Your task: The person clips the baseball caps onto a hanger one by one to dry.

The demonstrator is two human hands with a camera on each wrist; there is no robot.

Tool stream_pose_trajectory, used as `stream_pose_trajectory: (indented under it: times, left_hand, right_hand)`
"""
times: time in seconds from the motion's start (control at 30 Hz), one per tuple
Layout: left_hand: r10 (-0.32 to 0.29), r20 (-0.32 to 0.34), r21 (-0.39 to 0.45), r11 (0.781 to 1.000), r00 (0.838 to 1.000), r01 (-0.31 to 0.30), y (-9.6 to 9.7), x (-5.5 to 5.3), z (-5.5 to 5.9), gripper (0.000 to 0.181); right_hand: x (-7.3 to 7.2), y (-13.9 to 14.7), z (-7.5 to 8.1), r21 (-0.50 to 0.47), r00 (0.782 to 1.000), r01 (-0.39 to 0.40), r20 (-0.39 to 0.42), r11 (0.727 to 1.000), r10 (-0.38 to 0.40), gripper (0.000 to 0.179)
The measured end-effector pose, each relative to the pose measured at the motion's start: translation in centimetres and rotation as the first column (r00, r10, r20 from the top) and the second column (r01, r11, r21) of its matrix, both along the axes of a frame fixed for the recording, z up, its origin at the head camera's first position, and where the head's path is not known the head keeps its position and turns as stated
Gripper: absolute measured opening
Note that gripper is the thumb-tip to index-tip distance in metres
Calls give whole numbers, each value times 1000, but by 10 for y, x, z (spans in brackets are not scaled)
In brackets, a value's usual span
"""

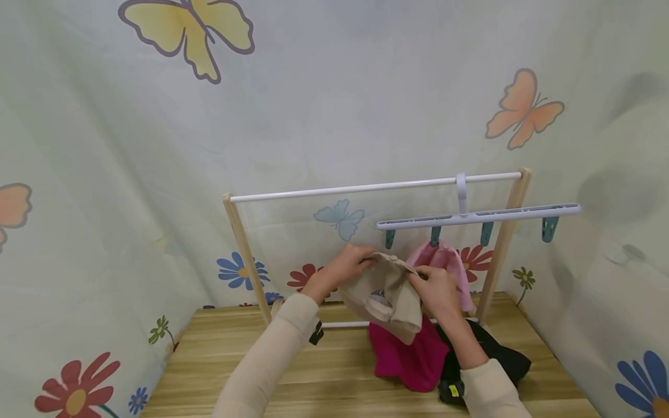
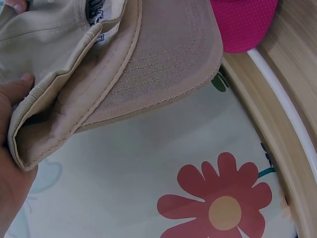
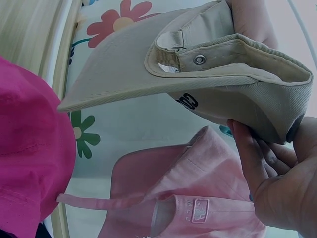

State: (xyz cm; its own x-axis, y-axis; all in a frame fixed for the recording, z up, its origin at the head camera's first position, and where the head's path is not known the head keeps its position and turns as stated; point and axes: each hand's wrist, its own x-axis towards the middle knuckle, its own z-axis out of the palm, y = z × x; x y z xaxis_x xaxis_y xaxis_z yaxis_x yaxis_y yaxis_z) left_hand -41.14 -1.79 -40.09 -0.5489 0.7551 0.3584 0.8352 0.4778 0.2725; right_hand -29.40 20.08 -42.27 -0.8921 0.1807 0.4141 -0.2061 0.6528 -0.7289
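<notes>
A beige baseball cap (image 1: 405, 302) hangs between both hands below the left end of a clip hanger (image 1: 522, 213), its brim pointing down. My left hand (image 1: 346, 268) pinches one side of its edge, thumb against the fabric in the left wrist view. On the other side my right hand (image 1: 439, 292) grips the edge between thumb and fingers (image 3: 245, 153). Just behind the right hand, a light pink cap (image 1: 456, 268) hangs from a green clip (image 1: 435, 235) of the hanger. Another green clip (image 1: 389, 238), at the hanger's left end, is just above the beige cap.
The hanger hooks over a white rod (image 1: 334, 190) on a wooden-sided rack (image 1: 243, 249). Below lie a magenta cap (image 1: 410, 363) and a black cap (image 1: 504, 355) on the wood-grain table (image 1: 209, 360). More clips (image 1: 549, 229) hang at the right. A butterfly-patterned curtain (image 1: 366, 104) stands behind.
</notes>
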Motion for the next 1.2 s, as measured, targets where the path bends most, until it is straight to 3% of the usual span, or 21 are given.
stream_pose_trajectory:
  times: [0.13,0.3,0.37,0.47,0.6,0.73,0.97,1.2]
  left_hand:
    - [5,17,2,1000,1000,-5,2,0,0,13]
    - [13,-12,-12,1000,1000,-13,7,-1,-4,22]
    - [30,11,0,1000,1000,-30,8,-2,-6,28]
    - [55,114,73,995,992,-64,10,-4,-8,34]
    - [71,264,223,966,962,-133,12,-6,-7,38]
    - [103,346,314,924,932,-218,17,-8,-1,36]
    - [172,452,303,893,875,-332,29,-11,10,36]
    - [146,571,297,881,808,-369,40,-21,11,47]
  right_hand:
    - [-3,1,-1,2,1000,13,-6,1000,-13,20]
    - [-7,4,-4,-1,999,41,-11,999,-41,20]
    - [-7,4,-5,-3,999,48,-9,999,-48,20]
    - [-7,5,-6,-12,998,56,-5,998,-56,21]
    - [-7,5,-6,-16,998,65,3,998,-65,21]
    - [-8,5,-7,4,997,72,4,997,-72,20]
    - [-7,3,-8,17,997,74,-15,997,-74,18]
    - [-8,4,-10,20,997,73,-10,997,-72,18]
